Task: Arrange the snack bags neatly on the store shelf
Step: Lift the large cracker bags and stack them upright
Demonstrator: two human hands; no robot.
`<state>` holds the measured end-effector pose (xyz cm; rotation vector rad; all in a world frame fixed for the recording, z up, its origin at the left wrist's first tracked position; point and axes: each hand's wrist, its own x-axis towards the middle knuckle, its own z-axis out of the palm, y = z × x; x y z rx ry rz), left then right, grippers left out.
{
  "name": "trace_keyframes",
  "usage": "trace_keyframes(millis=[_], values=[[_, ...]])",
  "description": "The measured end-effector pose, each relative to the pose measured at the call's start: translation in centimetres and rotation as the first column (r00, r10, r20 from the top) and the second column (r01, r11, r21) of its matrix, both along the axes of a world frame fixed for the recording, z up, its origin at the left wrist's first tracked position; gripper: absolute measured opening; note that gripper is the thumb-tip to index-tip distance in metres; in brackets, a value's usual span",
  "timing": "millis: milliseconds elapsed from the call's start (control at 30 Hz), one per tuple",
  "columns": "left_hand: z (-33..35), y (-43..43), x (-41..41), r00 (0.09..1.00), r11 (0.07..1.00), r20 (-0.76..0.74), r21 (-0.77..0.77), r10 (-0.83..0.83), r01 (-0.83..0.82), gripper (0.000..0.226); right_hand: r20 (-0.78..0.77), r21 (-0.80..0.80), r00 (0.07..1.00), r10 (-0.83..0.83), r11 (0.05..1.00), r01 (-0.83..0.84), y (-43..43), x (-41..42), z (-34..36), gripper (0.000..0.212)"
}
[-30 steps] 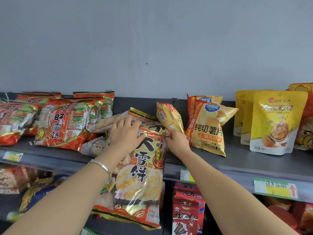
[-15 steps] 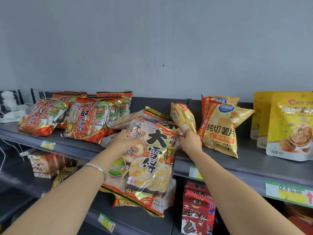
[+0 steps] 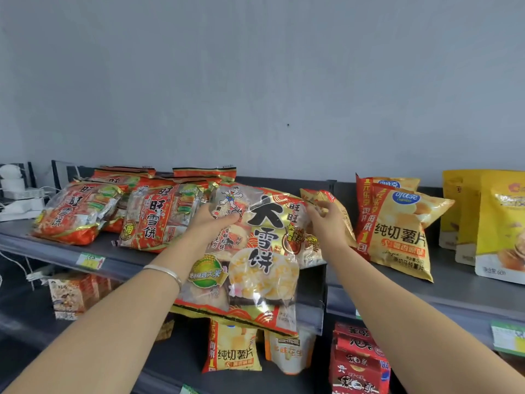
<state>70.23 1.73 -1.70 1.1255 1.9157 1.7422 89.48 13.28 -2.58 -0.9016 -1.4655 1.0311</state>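
My left grip [image 3: 211,224] curled round the upper left corner of the big bag [image 3: 255,260] and my right grip [image 3: 326,226] pinched its right edge, to keep it square. It leaned over the lip of the shelf [image 3: 460,291], lower half overhanging, facing the gap between red bags [image 3: 159,220] and chip bags [image 3: 397,234], where I judged it belonged.

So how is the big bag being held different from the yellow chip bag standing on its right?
The big bag is larger than the chip bag. The big bag has see-through parts showing crackers; the chip bag is solid yellow and red. The left hand grips the big bag, which hangs past the shelf edge; the chip bag stands on it. Both are snack bags.
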Motion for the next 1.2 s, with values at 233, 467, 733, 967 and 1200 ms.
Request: trace_keyframes(millis=[233,467,733,967,1200], values=[[0.8,-0.3,-5.4,0.961,0.949,0.278,0.305,-0.004,-0.085,0.068,-0.001,-0.293,0.91,0.416,0.869,-0.398,-2.9,-6.8,1.0,0.056],[2.6,-0.5,-10.8,0.98,0.908,0.198,0.404,0.03,-0.109,0.064,-0.052,-0.063,0.935,0.35,0.933,-0.353,-3.9,-13.4,3.3,0.051],[3.0,2.5,-13.5,0.992,0.958,0.003,0.261,-0.125,0.12,0.09,-0.281,0.027,0.955,0.094,0.996,-0.09,-0.7,-15.6,9.6,0.047],[5.0,9.4,-13.2,0.995,0.962,-0.051,0.255,-0.091,0.101,0.079,-0.255,0.099,0.966,0.054,0.995,-0.029,3.4,-15.0,12.6,0.039],[5.3,16.9,-13.1,0.997,0.954,-0.072,0.3,0.021,0.002,0.069,-0.191,0.159,0.975,0.114,0.984,-0.084,9.7,-14.5,13.0,0.032]])
